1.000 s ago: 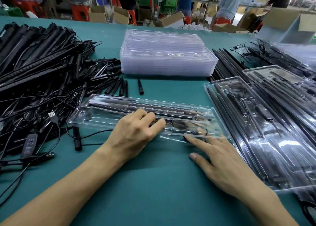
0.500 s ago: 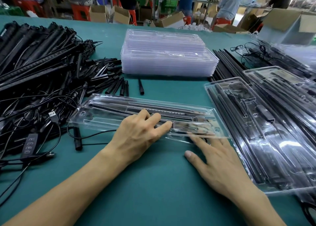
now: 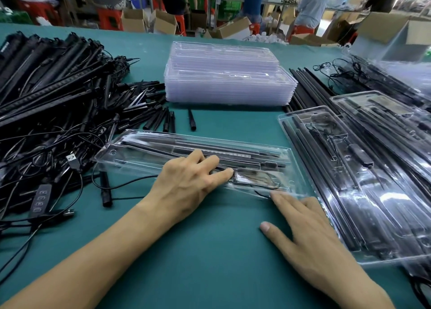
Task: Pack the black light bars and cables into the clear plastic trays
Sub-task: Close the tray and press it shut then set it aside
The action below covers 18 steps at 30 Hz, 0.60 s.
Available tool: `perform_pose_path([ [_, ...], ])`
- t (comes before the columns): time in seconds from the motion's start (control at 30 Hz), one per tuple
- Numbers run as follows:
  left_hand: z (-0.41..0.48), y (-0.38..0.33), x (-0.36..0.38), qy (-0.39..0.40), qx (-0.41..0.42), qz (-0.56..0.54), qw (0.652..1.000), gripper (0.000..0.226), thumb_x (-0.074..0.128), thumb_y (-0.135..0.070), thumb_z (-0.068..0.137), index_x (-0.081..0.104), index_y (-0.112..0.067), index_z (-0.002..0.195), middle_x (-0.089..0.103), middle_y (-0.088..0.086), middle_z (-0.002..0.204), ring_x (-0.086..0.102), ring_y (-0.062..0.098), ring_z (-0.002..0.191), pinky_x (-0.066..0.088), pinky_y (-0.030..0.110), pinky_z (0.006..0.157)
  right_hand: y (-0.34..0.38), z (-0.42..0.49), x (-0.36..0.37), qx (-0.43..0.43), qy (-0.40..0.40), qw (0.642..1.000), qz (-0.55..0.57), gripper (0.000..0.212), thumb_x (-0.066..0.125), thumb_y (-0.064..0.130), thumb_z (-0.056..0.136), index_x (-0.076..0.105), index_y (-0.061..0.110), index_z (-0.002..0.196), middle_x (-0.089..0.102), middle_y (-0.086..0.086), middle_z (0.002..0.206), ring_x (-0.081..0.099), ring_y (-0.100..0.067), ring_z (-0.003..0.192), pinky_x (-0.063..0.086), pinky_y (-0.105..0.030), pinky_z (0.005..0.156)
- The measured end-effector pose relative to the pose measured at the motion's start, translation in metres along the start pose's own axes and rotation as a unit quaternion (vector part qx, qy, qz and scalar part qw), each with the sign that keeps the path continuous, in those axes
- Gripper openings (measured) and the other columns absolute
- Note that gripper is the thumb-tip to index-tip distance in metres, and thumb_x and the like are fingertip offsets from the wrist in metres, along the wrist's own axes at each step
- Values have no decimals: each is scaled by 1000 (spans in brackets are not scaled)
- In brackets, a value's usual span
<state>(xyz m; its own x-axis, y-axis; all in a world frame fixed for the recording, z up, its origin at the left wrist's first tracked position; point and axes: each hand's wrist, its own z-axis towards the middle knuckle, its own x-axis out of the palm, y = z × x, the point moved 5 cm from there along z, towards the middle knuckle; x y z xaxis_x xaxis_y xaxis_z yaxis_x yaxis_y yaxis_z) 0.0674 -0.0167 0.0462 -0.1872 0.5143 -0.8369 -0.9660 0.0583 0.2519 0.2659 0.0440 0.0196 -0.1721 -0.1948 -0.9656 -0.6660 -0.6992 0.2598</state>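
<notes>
I am pressing my left hand (image 3: 186,182), fingers loosely spread, on the clear plastic tray (image 3: 130,154) lying across the green counter (image 3: 210,262), black light bars (image 3: 210,145) inside. My right hand (image 3: 307,234) is lying flat, fingertips touching the tray's near edge.

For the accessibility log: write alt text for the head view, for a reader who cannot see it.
A left hand presses a clear plastic tray holding black light bars; the right hand touches its near edge, on a green table. Loose bars and cables lie left, empty trays behind, packed trays right.
</notes>
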Motion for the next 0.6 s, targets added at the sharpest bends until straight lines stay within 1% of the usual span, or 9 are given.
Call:
perform_pose_path([
  [0.07,-1,0,1,6,0,5,1000,48,37,-9,88,73,-33,110,55,-2,76,56,23,66,30,24,41,-5,-9,-8,5,-53,994,91,57,51,54,87,54,28,138,44,23,140,43,1,123,25,-10,105],
  [0.1,-1,1,1,4,0,7,1000,48,37,-8,88,72,-33,110,55,-2,77,56,23,66,29,25,41,-8,-14,-15,15,-112,984,140,38,64,40,86,69,27,121,56,19,131,53,5,118,33,-10,102],
  [0.17,-2,0,1,2,-2,9,1000,48,38,-8,88,72,-33,111,54,-2,77,56,22,67,26,25,42,-19,-21,-26,61,-220,954,192,8,73,21,83,78,27,81,74,19,94,67,8,88,48,-11,81],
  [0.23,-2,0,0,2,-5,9,1000,47,39,-8,88,72,-33,110,54,-2,77,57,22,66,25,24,42,-29,-24,-32,138,-270,930,209,16,69,24,86,70,24,71,70,15,65,67,-1,55,50,-18,62],
  [0.3,-2,-1,-1,-1,-12,9,1000,47,39,-7,89,72,-33,109,55,-2,76,56,22,65,26,24,40,-36,-17,-32,199,-246,915,250,12,61,32,90,68,23,94,67,10,68,63,-7,43,53,-27,55],
  [0.4,-4,-2,-2,-11,-20,6,1000,48,40,-5,88,73,-32,109,57,-1,75,56,21,63,30,24,37,-42,2,-26,244,-153,926,245,35,52,39,94,59,21,124,68,10,61,64,-3,51,51,-31,63],
  [0.47,-5,-3,-2,-17,-17,11,1000,48,44,-3,84,74,-31,110,58,-1,75,55,21,61,32,23,37,-46,18,-23,259,-106,922,268,36,50,40,95,60,19,123,68,7,56,64,-1,54,41,-25,61],
  [0.53,-6,-4,-2,-26,-15,17,999,50,47,-1,82,74,-31,110,58,-1,74,53,21,60,33,23,37,-49,32,-22,281,-90,884,363,31,53,38,95,64,11,106,68,0,68,62,-11,46,34,-24,54],
  [0.6,-7,-4,-2,-37,-15,22,999,51,47,0,82,74,-31,111,58,-1,73,52,20,59,33,23,37,-51,38,-21,306,-82,839,442,21,55,32,95,58,12,89,55,-8,71,45,-11,35,26,-19,43],
])
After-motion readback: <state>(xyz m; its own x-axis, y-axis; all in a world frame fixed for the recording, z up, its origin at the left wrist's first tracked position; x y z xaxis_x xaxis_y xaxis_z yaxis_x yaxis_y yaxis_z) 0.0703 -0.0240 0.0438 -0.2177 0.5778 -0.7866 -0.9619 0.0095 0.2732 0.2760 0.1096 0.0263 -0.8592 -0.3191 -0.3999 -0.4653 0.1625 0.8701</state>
